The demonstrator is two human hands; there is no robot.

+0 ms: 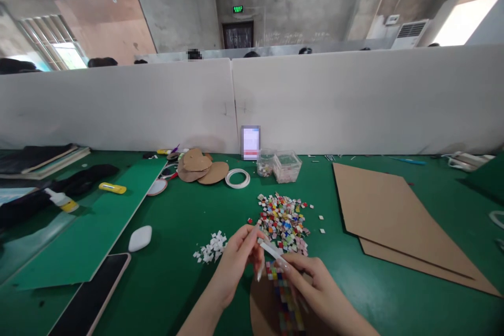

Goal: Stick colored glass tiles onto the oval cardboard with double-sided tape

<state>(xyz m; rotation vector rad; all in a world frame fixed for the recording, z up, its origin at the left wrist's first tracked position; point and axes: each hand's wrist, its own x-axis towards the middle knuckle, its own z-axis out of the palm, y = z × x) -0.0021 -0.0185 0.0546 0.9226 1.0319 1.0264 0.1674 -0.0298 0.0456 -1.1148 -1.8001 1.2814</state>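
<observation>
Between my hands is a narrow white strip [271, 248]. My right hand [311, 274] is closed on its near end, thumb and fingers pinched together. My left hand [243, 250] pinches at the strip's far end; what exactly lies between those fingertips is partly hidden. Below them sits a round brown cardboard piece [260, 302] bearing rows of coloured square mosaic tiles [289, 307], partly covered by my right hand and blurred. Just beyond my fingers spreads a heap of loose coloured tiles [281, 220]. Small white pieces [210, 248] lie left of my left hand.
Behind the tile heap stand a clear square box [287, 167], a clear jar [265, 164], a tape roll [237, 178] and a lit phone [251, 143]. Cardboard sheets [386, 205] lie right; a green board [98, 220] and dark phone [92, 294] lie left. A white partition [315, 100] borders the table.
</observation>
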